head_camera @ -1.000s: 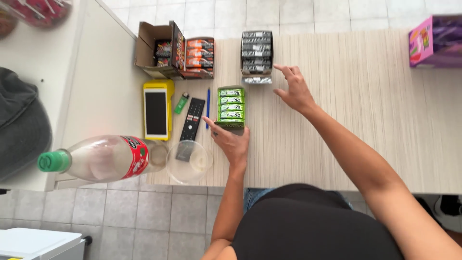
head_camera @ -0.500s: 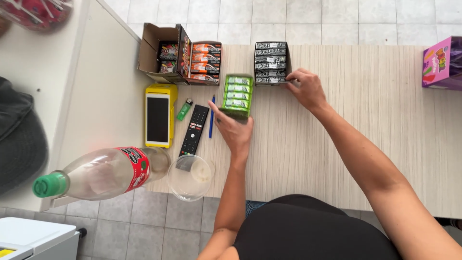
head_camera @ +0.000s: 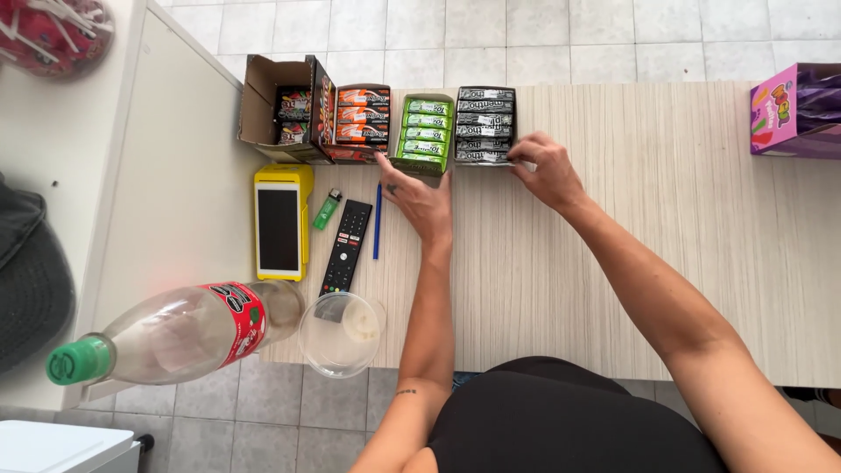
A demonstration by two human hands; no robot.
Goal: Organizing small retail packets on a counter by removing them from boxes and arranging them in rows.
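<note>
My left hand grips the near edge of a green box of candy rolls, which stands at the far side of the wooden counter. It sits between an orange box of rolls and a black-and-silver box of rolls. My right hand holds the near right corner of the black-and-silver box. An open brown carton of sweets stands at the left end of the row.
A yellow card terminal, a green lighter, a black remote and a blue pen lie near my left hand. A plastic bottle lies by a clear cup. A purple box stands far right.
My left hand has pushed the green box away from me into the row beside the black-and-silver box. My right hand has closed on that box's corner.
</note>
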